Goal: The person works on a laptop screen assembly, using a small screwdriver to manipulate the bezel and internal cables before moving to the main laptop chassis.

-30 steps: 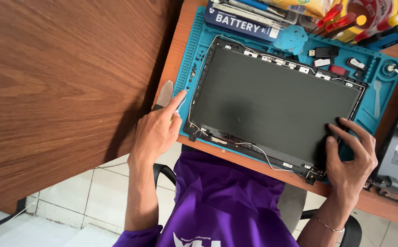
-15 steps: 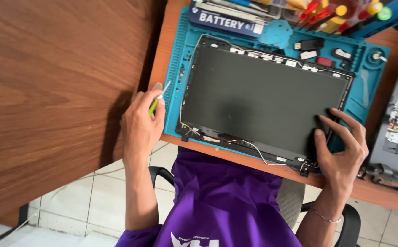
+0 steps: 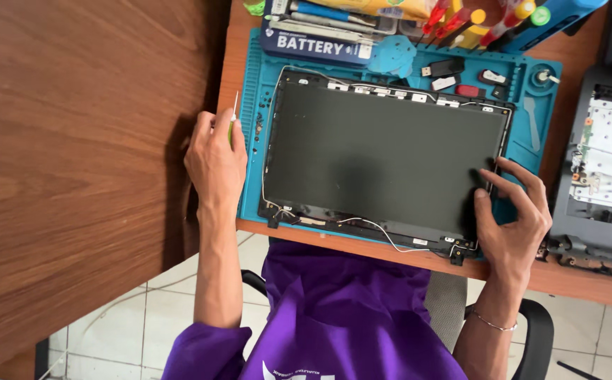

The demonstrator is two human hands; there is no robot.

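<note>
Left hand pinching a slim green-handled tool upright at the teal mat's left edge. Right hand, fingers spread, fingertips pressing the dark laptop screen panel's right edge. Panel flat on the mat, near the desk's front edge.

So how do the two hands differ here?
The left hand is closed around a thin tool beside the blue mat, off the screen panel. The right hand holds nothing; its spread fingers press on the panel's right edge. Both are bare.
</note>
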